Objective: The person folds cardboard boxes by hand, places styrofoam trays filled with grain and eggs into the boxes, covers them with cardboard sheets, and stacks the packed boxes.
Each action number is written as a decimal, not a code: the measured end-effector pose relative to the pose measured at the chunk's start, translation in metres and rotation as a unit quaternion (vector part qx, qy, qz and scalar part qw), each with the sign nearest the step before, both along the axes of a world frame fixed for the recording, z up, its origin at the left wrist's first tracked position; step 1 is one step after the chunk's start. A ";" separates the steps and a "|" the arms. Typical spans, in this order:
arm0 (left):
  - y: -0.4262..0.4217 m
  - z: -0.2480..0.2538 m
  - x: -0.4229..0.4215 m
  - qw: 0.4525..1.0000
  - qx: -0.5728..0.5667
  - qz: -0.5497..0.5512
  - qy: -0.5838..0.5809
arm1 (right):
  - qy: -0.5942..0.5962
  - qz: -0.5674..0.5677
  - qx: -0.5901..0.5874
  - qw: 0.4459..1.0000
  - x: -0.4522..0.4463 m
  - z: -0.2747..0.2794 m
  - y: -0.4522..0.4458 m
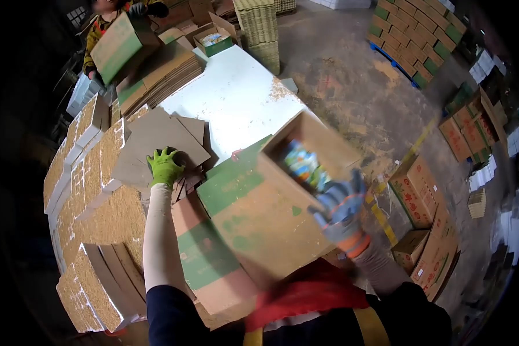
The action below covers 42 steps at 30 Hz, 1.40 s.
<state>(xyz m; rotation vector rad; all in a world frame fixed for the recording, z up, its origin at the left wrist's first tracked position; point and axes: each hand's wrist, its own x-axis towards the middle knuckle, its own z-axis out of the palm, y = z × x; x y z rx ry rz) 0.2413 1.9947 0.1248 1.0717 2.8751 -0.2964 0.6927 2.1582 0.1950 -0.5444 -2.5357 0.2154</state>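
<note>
My left hand (166,166), in a lime-green glove, rests on a flat grey-brown cardboard sheet (138,138) with its fingers spread. More sheets (191,128) lie loosely beneath and beside that one. On the right, my right hand (341,210), in a grey-blue glove with an orange cuff, is blurred by motion, its fingers apart at the near side of an open cardboard box (277,158). Colourful printed packets (305,164) lie inside the box. Under the box is a large flat carton (259,213) with green bands.
A white tabletop (242,86) extends ahead. Blocks with a straw-coloured, fibrous top (92,190) are stacked on the left. Another person (101,29) holds a carton (118,49) beside flattened cartons (173,72). More cartons (418,193) stand right; a loaded blue pallet (395,63) stands far right.
</note>
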 end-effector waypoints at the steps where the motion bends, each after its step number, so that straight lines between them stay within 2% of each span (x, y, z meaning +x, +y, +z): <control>1: 0.000 -0.019 -0.005 0.999 0.017 -0.015 0.035 | 0.044 -0.028 0.031 0.998 0.009 0.003 0.017; 2: 0.004 -0.035 -0.010 0.999 0.011 -0.008 0.031 | 0.087 -0.057 0.063 0.993 0.019 0.004 0.036; 4: 0.003 -0.066 -0.016 0.991 0.056 -0.040 0.119 | 0.053 -0.097 0.096 0.989 0.041 -0.016 0.091; 5: 0.006 -0.064 -0.013 0.992 0.048 -0.035 0.112 | 0.048 -0.088 0.088 0.991 0.050 -0.040 0.108; 7: 0.014 -0.056 -0.002 0.995 0.043 -0.021 0.092 | 0.039 -0.102 0.153 0.982 0.059 -0.107 0.132; 8: 0.015 -0.056 0.000 0.995 0.042 -0.015 0.085 | 0.040 -0.090 0.148 0.984 0.060 -0.134 0.135; 10: 0.010 -0.046 0.008 0.997 0.037 -0.011 0.065 | -0.003 -0.142 0.089 0.986 0.067 -0.173 0.123; 12: 0.000 -0.041 0.016 0.998 0.016 -0.003 0.068 | -0.129 -0.146 0.035 0.980 0.067 -0.170 0.103; 14: -0.022 -0.036 0.024 0.998 0.041 -0.021 0.050 | 0.064 -0.077 0.020 0.995 0.070 -0.174 0.094; 16: -0.059 -0.032 0.039 0.992 0.098 -0.052 0.054 | -0.081 -0.026 -0.065 0.994 0.068 -0.127 0.092; 18: -0.107 -0.019 0.079 0.968 0.191 -0.074 0.142 | 0.005 -0.053 -0.038 0.998 0.057 -0.087 0.078; 20: -0.168 -0.007 0.133 0.964 0.243 0.008 0.107 | -0.028 -0.041 -0.146 0.988 0.058 -0.074 0.068; 21: -0.198 -0.007 0.162 0.949 0.290 0.103 0.075 | 0.039 -0.022 -0.319 0.947 0.066 -0.103 0.058; 22: -0.231 -0.016 0.191 0.920 0.337 0.193 0.043 | -0.104 -0.012 -0.311 0.945 0.060 -0.077 0.046; 23: -0.264 -0.036 0.217 0.878 0.397 0.267 0.005 | -0.136 -0.004 -0.266 0.954 0.059 -0.086 0.035; 24: -0.285 -0.051 0.249 0.771 0.510 0.365 -0.107 | -0.167 0.002 -0.218 0.962 0.059 -0.096 0.022; 25: -0.274 -0.035 0.286 0.680 0.540 0.443 -0.221 | -0.164 0.004 -0.213 0.963 0.057 -0.095 0.007; 26: -0.309 -0.077 0.308 0.666 0.503 0.429 -0.346 | -0.175 -0.024 -0.215 0.961 0.053 -0.093 -0.008; 27: -0.267 -0.034 0.327 0.747 0.457 0.375 -0.304 | -0.185 -0.054 -0.214 0.958 0.050 -0.090 -0.017; 28: -0.262 -0.040 0.340 0.754 0.502 0.333 -0.260 | -0.184 -0.058 -0.206 0.959 0.050 -0.093 -0.014; 30: -0.267 -0.028 0.346 0.713 0.553 0.323 -0.286 | -0.089 -0.065 -0.350 0.930 0.056 -0.099 -0.001; 31: -0.270 -0.004 0.347 0.828 0.453 0.226 -0.242 | -0.109 -0.056 -0.297 0.947 0.054 -0.085 -0.003; 32: -0.271 0.031 0.347 0.913 0.339 0.126 -0.187 | -0.110 -0.056 -0.287 0.950 0.053 -0.071 0.004; 33: -0.267 0.067 0.347 0.910 0.377 0.046 -0.167 | -0.116 -0.022 -0.261 0.958 0.051 -0.054 0.017; 34: -0.267 0.105 0.342 0.907 0.385 0.044 -0.168 | -0.120 0.012 -0.236 0.964 0.044 -0.032 0.025; 36: -0.268 0.171 0.327 0.962 0.203 -0.105 -0.152 | -0.212 0.011 -0.300 0.930 0.015 0.064 0.036; 37: -0.276 0.184 0.316 0.950 0.262 -0.098 -0.138 | -0.279 0.086 -0.107 0.950 0.008 0.106 0.039; 38: -0.287 0.197 0.301 0.935 0.322 -0.089 -0.123 | -0.261 0.181 0.051 0.947 -0.007 0.146 0.035; 39: -0.289 0.221 0.283 0.937 0.316 -0.089 -0.117 | -0.208 0.247 0.223 0.920 -0.022 0.185 0.030; 40: -0.287 0.244 0.259 0.940 0.310 -0.089 -0.109 | -0.075 0.328 0.347 0.876 -0.048 0.214 0.005; 41: -0.283 0.260 0.228 0.954 0.245 -0.046 -0.166 | -0.065 0.370 0.188 0.907 -0.069 0.221 -0.026; 42: -0.277 0.277 0.200 0.959 0.178 -0.001 -0.222 | -0.053 0.404 0.024 0.913 -0.085 0.223 -0.047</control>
